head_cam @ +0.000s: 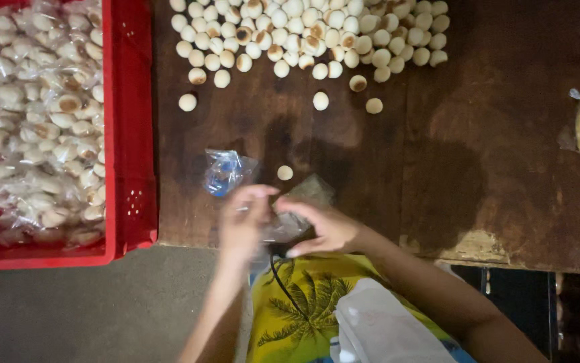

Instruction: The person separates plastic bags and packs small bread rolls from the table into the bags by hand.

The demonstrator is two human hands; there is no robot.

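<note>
Clear plastic bag pinched between fingers of left hand and right hand, lower centre, at edge of dark wooden table. Lone cookie just above. Cookie pile top centre. Red crate of bagged cookies upper left.

Dim, warm light is falling on the dark tabletop, and my head is casting soft shadows toward six o'clock. My left hand is smearing with motion blur, its fingers soft. The pale round biscuits at twelve o'clock are glaring slightly. Corners at five o'clock are sinking into black.
</note>
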